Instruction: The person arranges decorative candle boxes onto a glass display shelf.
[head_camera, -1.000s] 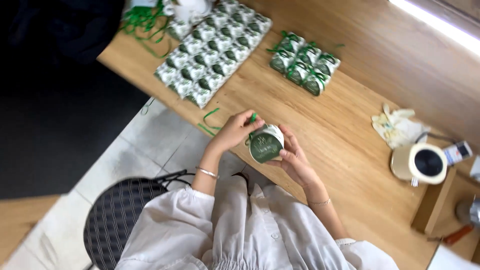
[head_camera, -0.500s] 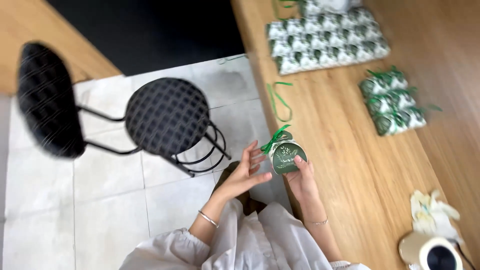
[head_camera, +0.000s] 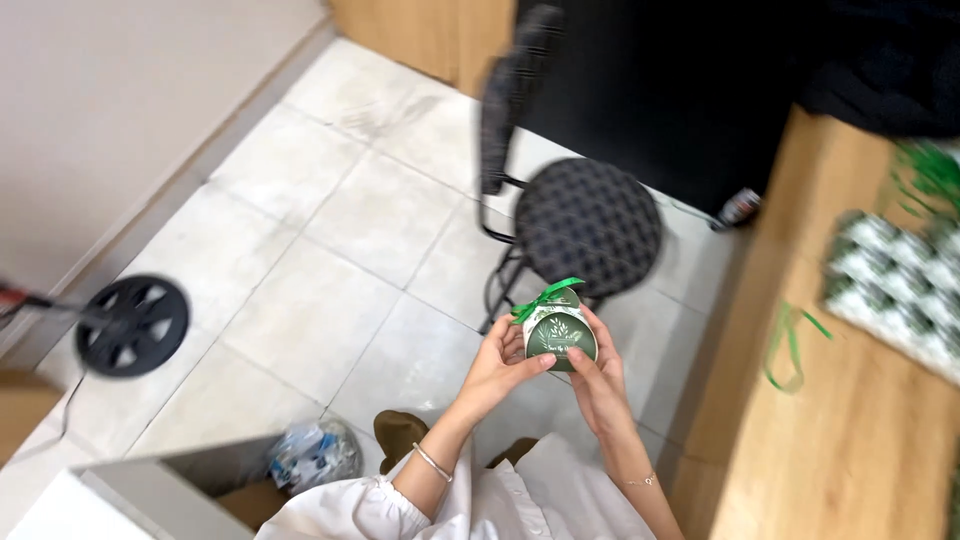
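Together cradling a small green-and-white gift box (head_camera: 558, 335) above the tiled floor (head_camera: 300, 270), left hand (head_camera: 497, 366) and right hand (head_camera: 597, 378) closed round it, ribbon bow (head_camera: 545, 296) seemingly uppermost; best gripped lightly by the sides.

One green gift box (head_camera: 559, 335) with one ribbon bow (head_camera: 546, 297), two hands, one chair (head_camera: 585, 222), one loose ribbon (head_camera: 788, 345), one desk (head_camera: 850, 440).

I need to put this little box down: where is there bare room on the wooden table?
Bare wood lies near the table's edge, between the loose green ribbon and the right hand. Farther back, flat patterned packs crowd it.
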